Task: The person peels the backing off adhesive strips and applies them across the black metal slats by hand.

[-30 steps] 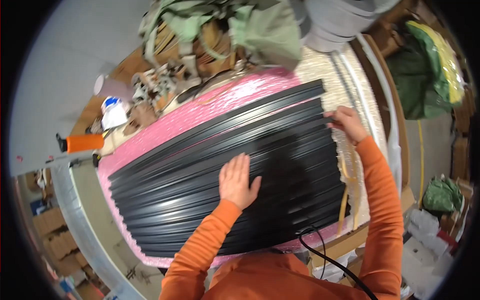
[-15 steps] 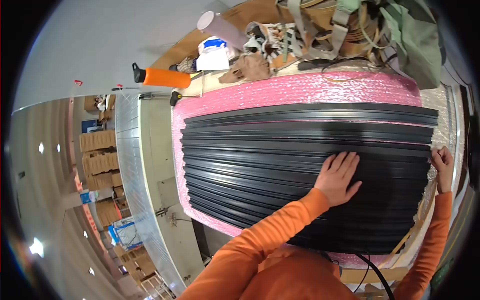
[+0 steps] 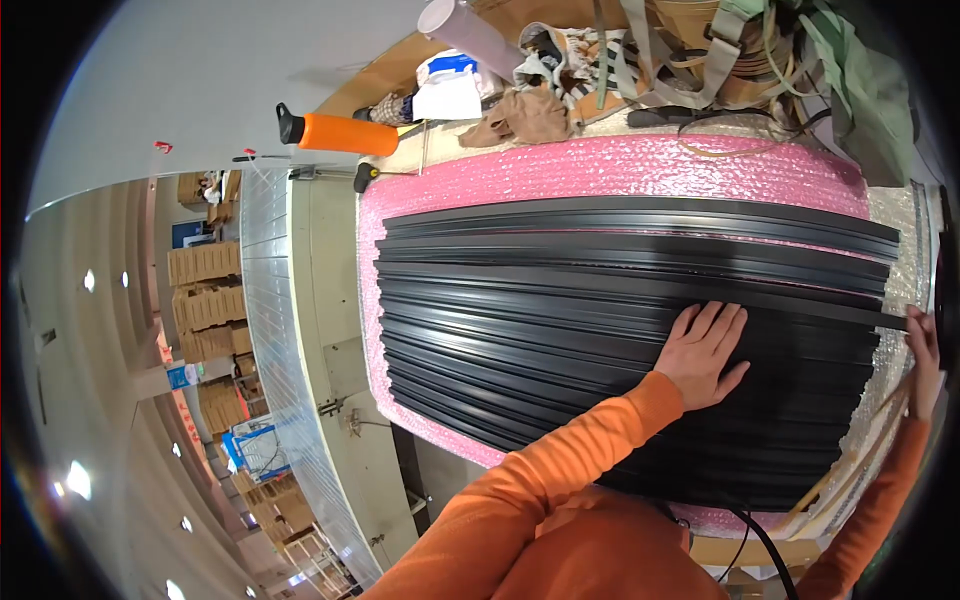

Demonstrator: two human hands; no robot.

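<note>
Long black ribbed strips (image 3: 560, 330) lie side by side across pink bubble wrap (image 3: 620, 170). My left hand (image 3: 705, 355) rests flat on them right of the middle, fingers spread, gripping nothing. At the far right my right hand (image 3: 924, 350) has its fingers closed at the end of one black strip (image 3: 890, 319). That strip sticks out to the right past its neighbours. The exact grip of the right fingers is partly hidden near the dark edge of the view.
Along the back sit an orange bottle (image 3: 348, 133), a lilac tumbler (image 3: 470, 38), a brown cloth (image 3: 522, 117) and a green bag (image 3: 860, 95). A black-handled tool (image 3: 367, 177) lies at the back left corner. A black cable (image 3: 765, 550) hangs near my body. Stacked cardboard boxes (image 3: 205, 265) stand far left.
My right hand has moved outward to the right, and the strip's end now protrudes beyond the others. My left hand stays flat on the strips. The whole view has shifted slightly.
</note>
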